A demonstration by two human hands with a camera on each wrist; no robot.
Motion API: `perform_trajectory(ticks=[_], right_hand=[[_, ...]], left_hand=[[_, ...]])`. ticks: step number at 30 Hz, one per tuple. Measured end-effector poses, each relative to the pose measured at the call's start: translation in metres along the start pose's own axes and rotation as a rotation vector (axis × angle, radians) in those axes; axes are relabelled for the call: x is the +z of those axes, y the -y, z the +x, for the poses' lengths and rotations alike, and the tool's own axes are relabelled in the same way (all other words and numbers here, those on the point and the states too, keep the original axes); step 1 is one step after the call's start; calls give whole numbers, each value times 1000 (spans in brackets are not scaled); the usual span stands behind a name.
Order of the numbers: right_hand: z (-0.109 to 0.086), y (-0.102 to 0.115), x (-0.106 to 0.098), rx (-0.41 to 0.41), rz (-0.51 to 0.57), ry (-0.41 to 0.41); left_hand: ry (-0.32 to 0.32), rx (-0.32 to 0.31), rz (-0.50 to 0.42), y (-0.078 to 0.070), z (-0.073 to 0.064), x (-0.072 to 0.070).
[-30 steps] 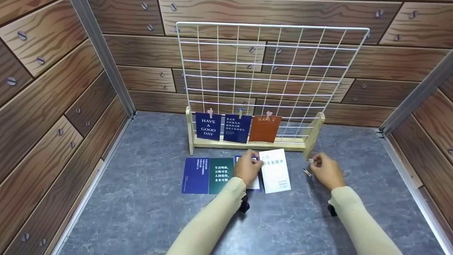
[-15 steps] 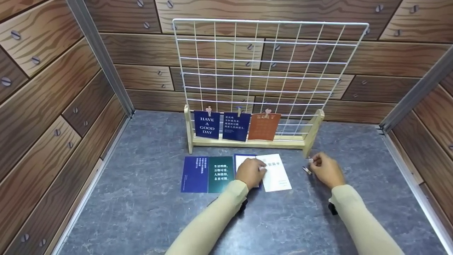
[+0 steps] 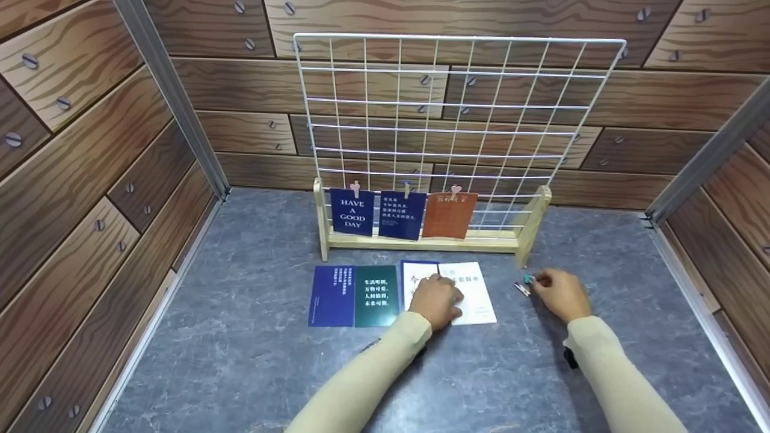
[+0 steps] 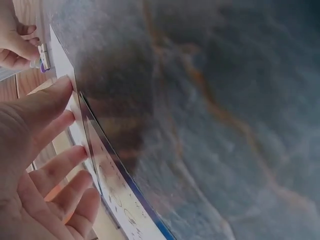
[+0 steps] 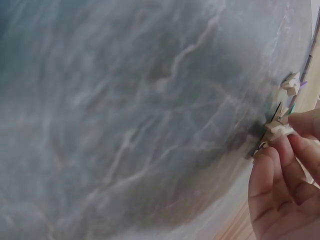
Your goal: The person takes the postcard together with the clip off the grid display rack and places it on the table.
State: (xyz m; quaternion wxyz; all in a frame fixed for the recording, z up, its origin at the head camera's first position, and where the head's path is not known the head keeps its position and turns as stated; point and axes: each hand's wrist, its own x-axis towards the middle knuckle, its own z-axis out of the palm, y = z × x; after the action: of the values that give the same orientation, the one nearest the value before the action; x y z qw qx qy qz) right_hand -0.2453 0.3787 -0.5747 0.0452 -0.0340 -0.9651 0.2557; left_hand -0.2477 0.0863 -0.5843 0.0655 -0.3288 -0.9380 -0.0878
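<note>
"Where was the white card [image 3: 480, 300]?"
"On the bench [image 3: 240, 361], touched by the left hand [image 3: 434, 302], fingers loosely spread."
"And the right hand [image 3: 560, 293]?"
"Pinching a wooden peg [image 5: 276, 129], near another peg [image 5: 291, 84]. A wire rack [image 3: 425, 128] stood behind."

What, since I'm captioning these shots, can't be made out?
Head view: some lettering on the blue-bordered white card, covered by the left hand.
Head view: the smaller lines on the orange card, too small and faint.
Right wrist view: part of the wooden clip, hidden by the right hand, itself cut off by the right edge.
</note>
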Motion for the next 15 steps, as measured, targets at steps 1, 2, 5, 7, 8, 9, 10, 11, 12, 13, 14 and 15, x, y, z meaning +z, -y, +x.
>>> perform_trajectory(ticks=[1, 2, 5, 7, 8, 9, 10, 11, 12, 13, 14, 15], right_hand=[[0, 0, 0, 1, 0, 6], [0, 0, -1, -1, 1, 8], [-1, 1, -2, -23, 15, -19], [-2, 3, -4, -40, 35, -54], [-3, 4, -6, -50, 48, -78], [-4, 6, -7, -59, 61, -103], [-5, 7, -8, -66, 76, -128], [-7, 9, -10, -72, 90, -154], [-8, 11, -12, -79, 102, -182], [-9, 13, -13, -85, 113, -214], [-10, 15, -15, -93, 126, -246], [-11, 17, -17, -103, 141, -281]], left_hand=[[-11, 10, -14, 1, 0, 0], [-24, 14, -36, 2, -1, 0], [-69, 3, -146, 7, -3, -3], [-104, -36, -252, 11, -6, -8], [-119, -64, -312, 14, -7, -12], [-134, -91, -372, 18, -9, -17], [-154, -116, -431, 22, -10, -22], [-177, -141, -486, 27, -12, -28], [-205, -162, -540, 33, -14, -35], [-238, -178, -584, 39, -17, -41], [-275, -190, -629, 46, -20, -48], [-312, -200, -667, 53, -23, -55]])
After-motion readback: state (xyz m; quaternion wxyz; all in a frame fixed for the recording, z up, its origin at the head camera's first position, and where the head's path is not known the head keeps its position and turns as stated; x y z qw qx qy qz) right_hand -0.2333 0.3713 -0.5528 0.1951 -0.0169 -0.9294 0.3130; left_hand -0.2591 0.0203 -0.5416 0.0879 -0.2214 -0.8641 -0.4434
